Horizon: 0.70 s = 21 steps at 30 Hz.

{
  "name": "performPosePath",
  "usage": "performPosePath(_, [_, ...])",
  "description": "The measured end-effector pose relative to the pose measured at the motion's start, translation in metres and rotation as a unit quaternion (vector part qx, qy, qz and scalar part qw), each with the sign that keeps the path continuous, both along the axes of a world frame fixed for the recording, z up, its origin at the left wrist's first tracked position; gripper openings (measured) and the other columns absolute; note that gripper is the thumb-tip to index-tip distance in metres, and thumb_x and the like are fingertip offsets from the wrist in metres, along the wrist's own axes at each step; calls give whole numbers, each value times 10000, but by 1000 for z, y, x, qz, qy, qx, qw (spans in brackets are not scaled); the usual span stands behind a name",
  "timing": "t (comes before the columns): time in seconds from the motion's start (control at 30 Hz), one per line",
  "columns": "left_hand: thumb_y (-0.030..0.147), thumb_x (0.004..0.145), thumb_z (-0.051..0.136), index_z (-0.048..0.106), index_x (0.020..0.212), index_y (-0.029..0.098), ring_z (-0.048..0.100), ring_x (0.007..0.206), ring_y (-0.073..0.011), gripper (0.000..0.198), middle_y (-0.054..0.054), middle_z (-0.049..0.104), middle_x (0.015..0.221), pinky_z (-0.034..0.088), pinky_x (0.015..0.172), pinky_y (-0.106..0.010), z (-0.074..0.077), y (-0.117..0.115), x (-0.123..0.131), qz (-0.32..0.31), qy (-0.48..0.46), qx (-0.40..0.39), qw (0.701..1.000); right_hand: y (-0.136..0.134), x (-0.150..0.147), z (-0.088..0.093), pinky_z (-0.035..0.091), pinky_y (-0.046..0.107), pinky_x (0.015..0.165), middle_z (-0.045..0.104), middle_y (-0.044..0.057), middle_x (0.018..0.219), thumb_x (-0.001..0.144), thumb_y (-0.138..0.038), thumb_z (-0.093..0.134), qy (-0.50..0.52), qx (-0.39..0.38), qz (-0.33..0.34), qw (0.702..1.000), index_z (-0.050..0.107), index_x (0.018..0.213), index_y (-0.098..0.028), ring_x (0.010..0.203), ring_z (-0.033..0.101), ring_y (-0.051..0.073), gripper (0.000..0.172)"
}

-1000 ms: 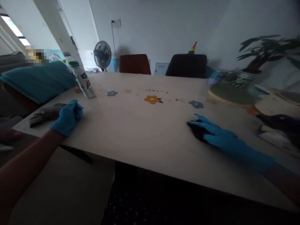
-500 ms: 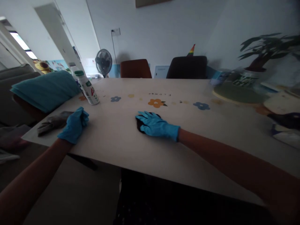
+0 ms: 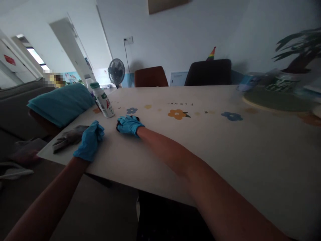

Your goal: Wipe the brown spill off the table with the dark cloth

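My right hand [image 3: 129,125], in a blue disposable glove, presses a black cloth [image 3: 135,118] against the white tabletop [image 3: 160,150]. Most of the cloth is hidden under the palm; only dark edges show around the fingers. My left hand [image 3: 90,140], gloved in the same blue, rests on the table at the left with its fingers curled into a fist. I see nothing in it. Beside that fist lies a crumpled grey cloth [image 3: 69,138]; I cannot tell whether they touch. A white bottle with a green cap [image 3: 103,102] stands upright just beyond both hands.
Another bottle [image 3: 89,82] is partly hidden behind the white one. A teal cloth [image 3: 61,102] drapes a chair at the left. Two chairs [image 3: 151,77] stand along the far side, near a fan [image 3: 116,72]. A potted plant [image 3: 286,78] occupies a round green mat [image 3: 273,98] at the right.
My right hand has slid left across the table with the black cloth, coming close to the bottle and my left hand. My left hand stays in place while the view has turned slightly right-to-left.
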<state>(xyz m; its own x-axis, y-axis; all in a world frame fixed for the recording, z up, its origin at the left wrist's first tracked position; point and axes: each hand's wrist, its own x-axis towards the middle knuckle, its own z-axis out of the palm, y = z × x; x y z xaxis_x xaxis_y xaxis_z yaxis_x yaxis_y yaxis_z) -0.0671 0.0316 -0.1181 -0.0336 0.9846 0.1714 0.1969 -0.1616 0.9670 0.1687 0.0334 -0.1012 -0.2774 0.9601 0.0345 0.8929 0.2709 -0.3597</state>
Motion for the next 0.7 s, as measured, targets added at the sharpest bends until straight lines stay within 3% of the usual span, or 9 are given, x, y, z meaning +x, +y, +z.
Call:
performPosePath(0.1, [526, 1084, 621, 619, 854, 226, 508, 598, -159, 378, -23, 629, 694, 446, 649, -315, 3, -1, 1, 3, -9, -11, 1000, -7, -12, -10, 412, 494, 1455, 574, 35, 1964, 1134, -585, 712, 3, 2, 71, 997, 671, 1829, -261, 1799, 544, 390, 768])
performPosePath(0.17, [459, 1110, 589, 621, 848, 220, 498, 591, -154, 356, -24, 627, 691, 433, 639, -310, 5, -2, 2, 7, -16, -20, 1000, -18, -14, -18, 418, 508, 1459, 576, 21, 1960, 1128, -565, 725, 4, 11, 113, 994, 693, 1817, -282, 1818, 526, 402, 745])
performPosePath(0.27, [386, 1132, 581, 628, 841, 207, 498, 592, -144, 345, -19, 623, 684, 427, 635, -292, 9, -6, 4, 16, -24, -28, 999, -44, -6, -27, 436, 574, 1459, 575, 65, 1953, 1163, -526, 697, 13, 37, 158, 987, 689, 1830, -265, 1817, 530, 435, 716])
performPosePath(0.37, [338, 1142, 583, 629, 835, 200, 497, 588, -130, 340, -7, 616, 678, 437, 631, -261, 16, -10, 7, 22, -28, -44, 998, -78, 8, -33, 449, 592, 1455, 618, 98, 1919, 1151, -472, 735, 29, 49, 160, 986, 716, 1809, -249, 1790, 568, 446, 695])
performPosePath(0.47, [320, 1131, 604, 584, 843, 215, 495, 574, -124, 308, 17, 606, 691, 429, 586, -233, 25, -15, 13, 27, -38, -66, 997, -127, 28, -39, 443, 569, 1463, 627, 102, 1916, 1136, -429, 770, 33, 65, 125, 989, 734, 1786, -258, 1769, 598, 430, 673])
performPosePath(0.6, [261, 1083, 652, 540, 880, 234, 507, 583, -134, 234, 44, 604, 736, 443, 538, -213, 37, -21, 17, 53, -54, -108, 991, -213, 58, -44, 467, 593, 1459, 607, 126, 1928, 1197, -440, 718, 22, 102, 72, 992, 708, 1816, -249, 1759, 611, 430, 648])
performPosePath(0.7, [228, 1051, 672, 565, 901, 228, 534, 607, -142, 184, 41, 619, 764, 491, 542, -202, 38, -19, 14, 49, -59, -122, 990, -276, 84, -39, 445, 548, 1495, 578, 68, 1956, 1243, -458, 626, 2, 109, 26, 994, 679, 1854, -291, 1791, 585, 377, 636])
